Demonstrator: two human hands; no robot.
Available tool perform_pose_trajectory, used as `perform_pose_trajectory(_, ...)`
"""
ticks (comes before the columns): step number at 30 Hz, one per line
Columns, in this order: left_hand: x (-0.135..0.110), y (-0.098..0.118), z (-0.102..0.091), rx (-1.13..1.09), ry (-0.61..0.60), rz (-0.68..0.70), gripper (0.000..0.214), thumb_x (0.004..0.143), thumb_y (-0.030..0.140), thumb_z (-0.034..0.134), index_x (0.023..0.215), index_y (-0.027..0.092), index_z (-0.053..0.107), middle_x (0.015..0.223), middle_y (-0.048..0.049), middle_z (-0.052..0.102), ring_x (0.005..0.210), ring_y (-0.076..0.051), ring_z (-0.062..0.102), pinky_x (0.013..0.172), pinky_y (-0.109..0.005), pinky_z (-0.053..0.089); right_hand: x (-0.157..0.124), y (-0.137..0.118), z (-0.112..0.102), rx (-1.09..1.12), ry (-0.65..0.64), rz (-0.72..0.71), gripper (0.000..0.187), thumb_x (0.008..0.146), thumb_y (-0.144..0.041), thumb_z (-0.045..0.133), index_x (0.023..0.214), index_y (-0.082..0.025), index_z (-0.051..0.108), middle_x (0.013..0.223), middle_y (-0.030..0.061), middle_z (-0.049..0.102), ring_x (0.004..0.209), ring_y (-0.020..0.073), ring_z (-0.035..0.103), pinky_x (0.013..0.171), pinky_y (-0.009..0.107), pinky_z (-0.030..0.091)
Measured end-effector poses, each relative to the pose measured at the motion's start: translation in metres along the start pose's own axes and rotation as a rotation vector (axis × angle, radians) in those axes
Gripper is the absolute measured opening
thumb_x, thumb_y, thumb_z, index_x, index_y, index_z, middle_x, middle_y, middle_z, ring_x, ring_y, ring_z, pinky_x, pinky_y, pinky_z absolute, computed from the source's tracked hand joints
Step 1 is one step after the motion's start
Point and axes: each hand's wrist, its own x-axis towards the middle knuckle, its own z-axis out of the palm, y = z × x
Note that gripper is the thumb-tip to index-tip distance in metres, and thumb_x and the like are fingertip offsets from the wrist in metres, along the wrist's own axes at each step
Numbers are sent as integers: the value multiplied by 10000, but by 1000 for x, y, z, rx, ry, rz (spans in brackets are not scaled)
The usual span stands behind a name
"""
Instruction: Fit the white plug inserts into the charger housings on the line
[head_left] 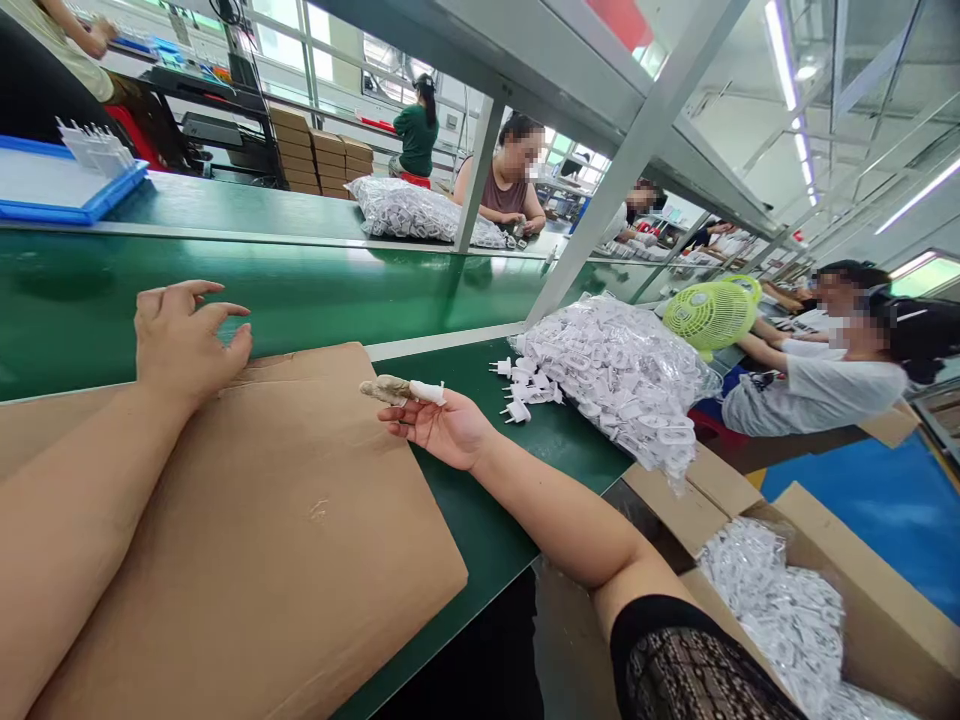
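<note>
My left hand (187, 340) is over the far edge of a flat brown cardboard sheet (247, 530), its fingers spread and bent and nothing in them. Palm up, my right hand (446, 428) hovers beside the sheet's right edge with its fingers loosely stretched. Stained beige covers and a white wrap (427, 392) sit on some of its fingers; I see nothing held there. Several loose white plug adapters (525, 388) lie on the green table just right of that hand. Next to them rests a large clear bag of white plug parts (615, 360).
A green conveyor belt (315, 290) runs beyond the table, under a slanted metal frame post (637, 160). At right are a green fan (711, 312), a seated person and an open carton (847, 590) of bagged white parts. A blue tray (90, 205) stands far left.
</note>
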Motion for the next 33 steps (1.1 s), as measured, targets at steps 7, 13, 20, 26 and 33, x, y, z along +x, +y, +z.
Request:
perform_pose_trajectory(7,-1,-4,2,17,45,54,479,1022,484,541,1034,86,808,1384,-241,656,1249,-396,599,1102,-640,438,0,2,-3,-126,-58,-91,322,953,-462,708,1216,-301,799,1444,17,737,1083,182,734,954,298,572)
perform_pose_trajectory(13,-1,-4,5,21,51,72,449,1027,457,556,1018,87,809,1379,-235,659,1238,-381,606,1097,-634,447,-1,4,-3,-182,-46,-119,456,883,-611,799,1213,-297,799,1460,50,727,1106,212,742,973,346,563)
perform_pose_trajectory(20,-2,-8,8,-24,31,59,369,1002,418,608,1026,106,803,1400,-206,650,1253,-354,584,1125,-624,434,-3,9,3,-467,92,-252,451,749,-644,906,838,-213,810,1314,116,790,1223,294,723,1117,446,496)
perform_pose_trajectory(26,-3,-6,8,-44,-15,23,358,1007,400,589,983,120,810,1371,-193,666,1198,-322,598,1133,-584,433,-1,21,2,-682,66,-228,610,815,-785,778,620,-220,659,1144,143,825,1356,371,656,1143,502,487)
perform_pose_trajectory(33,-10,-3,9,-1,-56,-75,261,964,337,590,988,196,808,1389,-132,660,1293,-330,561,1138,-521,459,-8,20,2,-914,-179,-122,586,997,-766,581,797,-221,666,1623,125,590,1547,307,506,1191,442,434)
